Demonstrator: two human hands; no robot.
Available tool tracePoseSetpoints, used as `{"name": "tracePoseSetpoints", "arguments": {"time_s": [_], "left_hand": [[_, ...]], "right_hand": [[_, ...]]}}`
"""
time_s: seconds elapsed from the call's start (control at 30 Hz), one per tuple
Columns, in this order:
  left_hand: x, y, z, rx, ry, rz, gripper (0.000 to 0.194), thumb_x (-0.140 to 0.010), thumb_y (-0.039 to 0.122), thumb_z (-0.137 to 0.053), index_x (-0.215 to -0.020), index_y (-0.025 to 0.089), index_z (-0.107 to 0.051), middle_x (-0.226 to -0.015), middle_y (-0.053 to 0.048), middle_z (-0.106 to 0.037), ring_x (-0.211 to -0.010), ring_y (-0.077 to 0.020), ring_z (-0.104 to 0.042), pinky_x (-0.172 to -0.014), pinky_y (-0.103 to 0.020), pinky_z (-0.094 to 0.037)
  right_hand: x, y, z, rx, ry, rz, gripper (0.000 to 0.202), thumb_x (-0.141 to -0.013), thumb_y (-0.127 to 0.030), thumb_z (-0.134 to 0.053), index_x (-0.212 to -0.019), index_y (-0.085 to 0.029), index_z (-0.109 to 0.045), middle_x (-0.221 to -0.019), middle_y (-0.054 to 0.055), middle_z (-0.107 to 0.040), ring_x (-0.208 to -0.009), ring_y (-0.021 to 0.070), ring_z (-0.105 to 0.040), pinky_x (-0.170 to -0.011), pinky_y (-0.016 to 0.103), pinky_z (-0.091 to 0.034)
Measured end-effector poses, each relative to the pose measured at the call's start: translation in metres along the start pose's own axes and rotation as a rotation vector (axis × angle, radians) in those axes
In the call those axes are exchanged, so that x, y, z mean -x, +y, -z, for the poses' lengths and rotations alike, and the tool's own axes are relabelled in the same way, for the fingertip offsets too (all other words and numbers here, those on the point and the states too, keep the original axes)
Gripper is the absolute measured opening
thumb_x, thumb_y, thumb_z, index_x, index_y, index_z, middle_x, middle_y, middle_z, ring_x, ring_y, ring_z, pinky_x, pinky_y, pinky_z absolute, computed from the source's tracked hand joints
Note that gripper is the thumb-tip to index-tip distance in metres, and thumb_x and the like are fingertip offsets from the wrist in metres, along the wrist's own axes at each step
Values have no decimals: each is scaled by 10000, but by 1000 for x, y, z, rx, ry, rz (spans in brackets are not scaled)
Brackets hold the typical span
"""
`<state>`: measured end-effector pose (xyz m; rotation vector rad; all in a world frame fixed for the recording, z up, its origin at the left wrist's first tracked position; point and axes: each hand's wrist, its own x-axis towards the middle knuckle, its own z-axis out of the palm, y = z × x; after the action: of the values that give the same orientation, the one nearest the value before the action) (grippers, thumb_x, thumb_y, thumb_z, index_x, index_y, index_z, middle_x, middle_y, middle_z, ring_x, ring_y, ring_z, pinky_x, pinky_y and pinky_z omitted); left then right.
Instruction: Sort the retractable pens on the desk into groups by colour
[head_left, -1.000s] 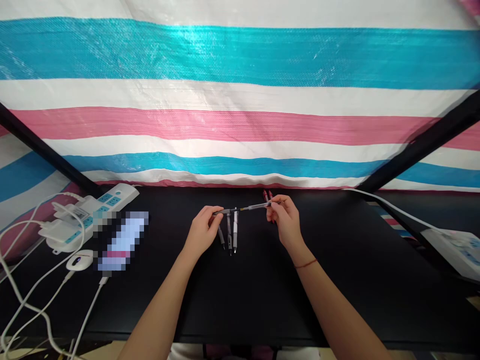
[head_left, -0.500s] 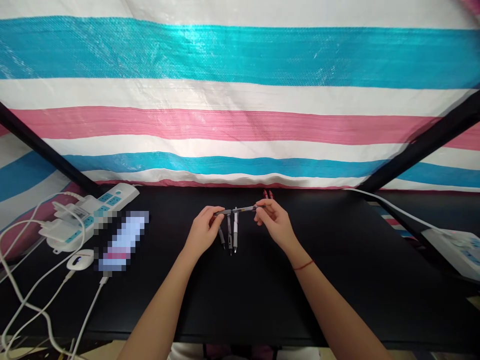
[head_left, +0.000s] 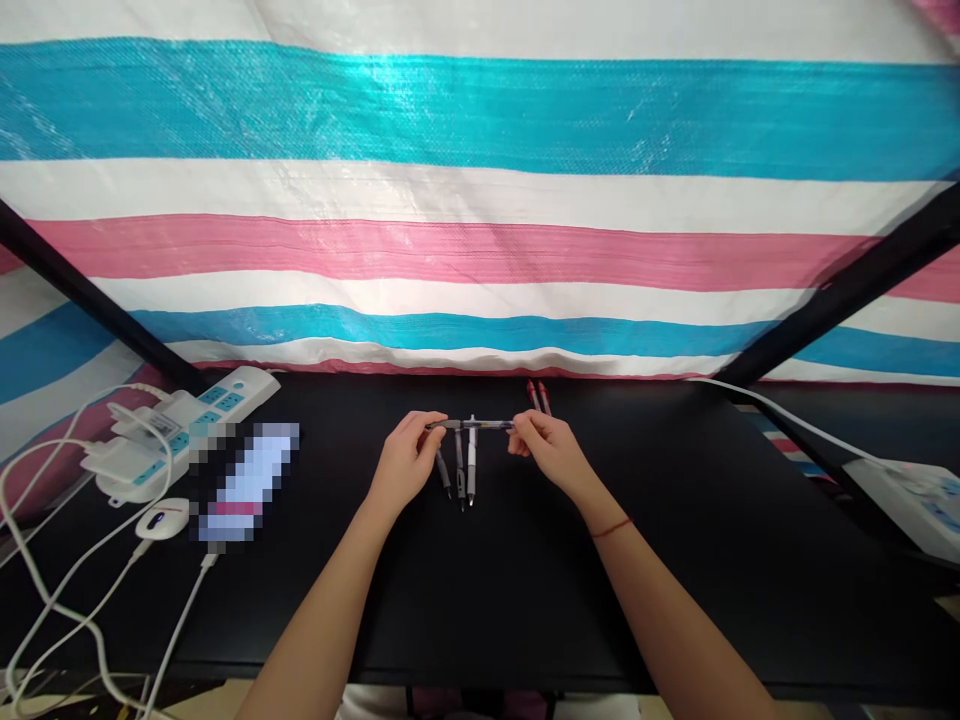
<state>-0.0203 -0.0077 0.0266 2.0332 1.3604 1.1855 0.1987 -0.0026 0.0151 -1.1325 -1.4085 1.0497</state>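
My left hand (head_left: 407, 458) is closed in a pinch on the dark left end of a slim pen (head_left: 491, 425). My right hand (head_left: 550, 447) pinches the opposite, lighter-looking end, so the pen lies level between both hands. Whether it is one piece or two parts meeting is too small to tell. Just below it on the black table lie a white-and-grey pen (head_left: 471, 465), a dark pen (head_left: 460, 482) and another dark pen (head_left: 444, 475). Their upper ends are partly behind the held pen and my left fingers. Two red pens (head_left: 538, 397) lie beyond my right hand.
At left, a white power strip (head_left: 244, 395) with plugs and cables stands near a white earbud-like case (head_left: 163, 520) and a blurred-out phone (head_left: 251, 485). Another power strip (head_left: 911, 500) is at the right edge. A striped sheet (head_left: 480, 260) closes off the back of the black table (head_left: 480, 600).
My right hand has come down slightly, and its end of the pen has dropped from a tilt to level. More of the red pens shows. My left hand stays almost still.
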Motion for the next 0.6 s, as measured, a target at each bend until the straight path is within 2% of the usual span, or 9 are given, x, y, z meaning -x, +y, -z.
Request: {"name": "tracePoseSetpoints", "arguments": {"time_s": [0.03, 0.17, 0.2, 0.3, 0.37, 0.4, 0.47, 0.5, 0.6], "left_hand": [[0, 0, 0, -4, 1, 0, 200, -899, 277, -467, -983, 192, -627, -925, -41, -639, -669, -136, -626, -662, -275, -519], [0, 0, 0, -3, -7, -1, 203, -899, 279, -461, -984, 195, -625, -934, -42, -639, -670, -135, -623, -665, -274, -517], [0, 1, -1, -1, -9, 0, 202, -899, 279, -459, -983, 198, -624, -935, -41, -639, -669, -135, -622, -664, -273, -517], [0, 1, -1, -1, -14, -3, 199, -899, 281, -458, -982, 205, -622, -925, -36, -640, -672, -135, -622, -669, -273, -517], [0, 1, -1, 0, -13, -5, 200, -898, 282, -458, -982, 203, -622, -916, -34, -640, -668, -135, -620, -665, -272, -515], [0, 1, -1, 2, -12, -4, 200, -898, 281, -458, -983, 202, -621, -918, -34, -640, -668, -135, -621, -664, -271, -515], [1, 2, -1, 6, -10, 0, 198, -897, 276, -458, -980, 200, -621, -930, -37, -642, -672, -135, -623, -670, -272, -515], [1, 2, -1, 7, -11, 2, 198, -897, 274, -457, -979, 199, -621, -936, -39, -641, -674, -135, -624, -675, -273, -515], [1, 3, -1, 1, -14, 2, 197, -898, 273, -457, -977, 199, -622, -931, -40, -640, -675, -137, -624, -679, -276, -516]], "right_hand": [[0, 0, 0, 1, 4, -6, 370, -811, -529, -574, -689, -181, -603, -572, 9, -598, -516, 121, -529, -503, 262, -445], [-1, 1, 3, -109, -43, -25, 349, -723, -463, -697, -952, -210, -625, -725, 2, -640, -546, 119, -557, -489, 249, -453], [-1, 1, 4, -102, -60, -30, 327, -726, -455, -696, -932, -208, -636, -724, 5, -640, -553, 120, -559, -492, 249, -455], [-1, 1, 6, -6, -67, -45, 309, -794, -469, -614, -692, -179, -649, -620, 17, -615, -542, 120, -538, -500, 251, -448], [-1, 0, 6, -11, -52, -54, 281, -788, -452, -626, -731, -180, -666, -636, 12, -616, -544, 117, -533, -499, 249, -444], [-1, 0, 6, -41, -54, -58, 251, -762, -432, -661, -825, -190, -677, -672, 5, -622, -549, 116, -537, -498, 247, -444], [-1, -1, 6, -98, -72, -70, 340, -701, -394, -726, -980, -211, -657, -720, -7, -626, -553, 113, -543, -491, 243, -446], [-1, -1, 6, -101, -85, -79, 345, -691, -392, -734, -972, -207, -657, -714, -8, -624, -547, 111, -541, -485, 241, -444], [-2, 0, 6, -41, -89, -118, 301, -747, -463, -662, -733, -163, -670, -594, 5, -588, -505, 108, -512, -455, 235, -418]]}}
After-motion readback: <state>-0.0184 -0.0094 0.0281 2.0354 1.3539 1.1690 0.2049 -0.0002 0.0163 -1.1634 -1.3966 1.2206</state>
